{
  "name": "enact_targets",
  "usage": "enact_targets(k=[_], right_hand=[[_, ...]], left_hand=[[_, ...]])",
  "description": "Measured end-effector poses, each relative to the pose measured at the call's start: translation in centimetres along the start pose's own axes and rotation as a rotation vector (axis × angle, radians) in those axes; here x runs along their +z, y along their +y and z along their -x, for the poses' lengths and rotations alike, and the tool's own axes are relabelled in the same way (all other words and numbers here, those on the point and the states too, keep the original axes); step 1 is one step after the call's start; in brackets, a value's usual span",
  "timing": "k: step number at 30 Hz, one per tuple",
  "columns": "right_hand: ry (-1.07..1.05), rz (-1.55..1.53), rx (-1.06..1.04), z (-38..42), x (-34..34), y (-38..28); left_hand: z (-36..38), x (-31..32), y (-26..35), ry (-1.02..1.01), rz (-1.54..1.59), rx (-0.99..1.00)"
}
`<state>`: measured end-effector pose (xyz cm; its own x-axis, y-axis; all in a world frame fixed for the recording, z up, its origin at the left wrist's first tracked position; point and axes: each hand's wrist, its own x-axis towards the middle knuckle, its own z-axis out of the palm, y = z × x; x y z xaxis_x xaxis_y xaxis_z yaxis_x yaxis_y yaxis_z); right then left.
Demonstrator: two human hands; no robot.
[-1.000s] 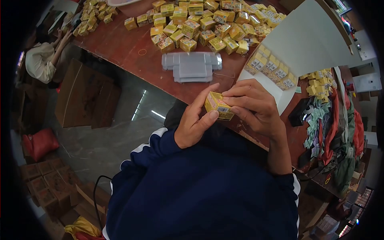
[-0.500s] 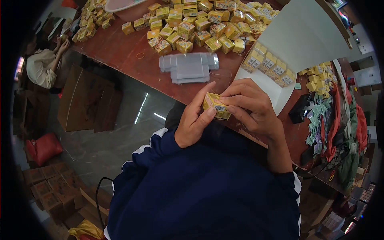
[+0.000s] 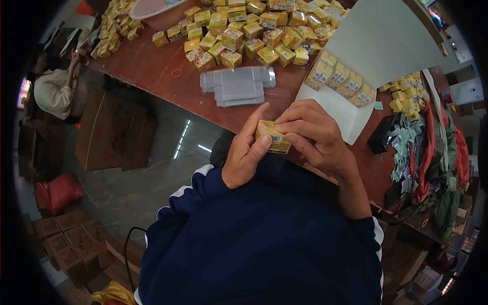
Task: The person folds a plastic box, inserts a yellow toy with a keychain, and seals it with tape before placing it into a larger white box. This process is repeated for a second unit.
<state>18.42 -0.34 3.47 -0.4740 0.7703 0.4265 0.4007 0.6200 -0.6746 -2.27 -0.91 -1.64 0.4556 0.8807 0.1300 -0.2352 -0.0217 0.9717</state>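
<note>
A small yellow box [image 3: 278, 144] is held between both hands near the table's front edge. My left hand [image 3: 242, 157] grips its left side, the thumb on the front face. The fingertips of my right hand [image 3: 320, 134] pinch its top and right edge. Just beyond lie flat, clear plastic packages [image 3: 239, 85] on the red table [image 3: 152, 76]. To the right, an open white carton [image 3: 351, 119] holds a few rows of upright yellow boxes [image 3: 339, 79].
Many yellow boxes [image 3: 254, 30] are heaped at the back beside a pink basin [image 3: 157, 12]. Another person [image 3: 53, 94] sits at the far left. A brown carton [image 3: 109, 132] stands on the floor. Cloths and green packets [image 3: 404, 147] lie at the right.
The view has shifted slightly. The yellow box is tilted a little differently between my hands, which keep nearly the same grip. The other person's hand has moved up.
</note>
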Motion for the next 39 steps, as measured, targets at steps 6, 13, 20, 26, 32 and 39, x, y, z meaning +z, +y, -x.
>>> enact_targets(k=[6, 13, 20, 26, 32, 39], right_hand=[[0.419, -0.402, 0.302, 1.4, 2.1, -0.3], [0.489, -0.587, 0.359, 2.5, 6.2, -0.9], [0.366, -0.450, 0.378, 4.9, 7.8, 1.6], [0.349, -0.305, 0.388, 5.5, 8.7, 1.7], [0.508, -0.671, 0.391, 5.2, 9.6, 1.1], [0.374, -0.718, 0.414, 5.9, 8.0, 0.9]], left_hand=[[-0.9, -0.6, -0.5, 0.146, 0.054, 0.107], [-0.8, 0.8, -1.0, 0.194, 0.229, 0.216], [0.7, 0.0, -2.7, 0.103, 0.270, 0.076], [1.3, -1.5, -4.7, 0.094, 0.211, -0.022], [1.2, -1.4, -3.6, 0.113, 0.321, -0.046], [1.6, -2.5, -2.5, -0.003, 0.107, -0.055]])
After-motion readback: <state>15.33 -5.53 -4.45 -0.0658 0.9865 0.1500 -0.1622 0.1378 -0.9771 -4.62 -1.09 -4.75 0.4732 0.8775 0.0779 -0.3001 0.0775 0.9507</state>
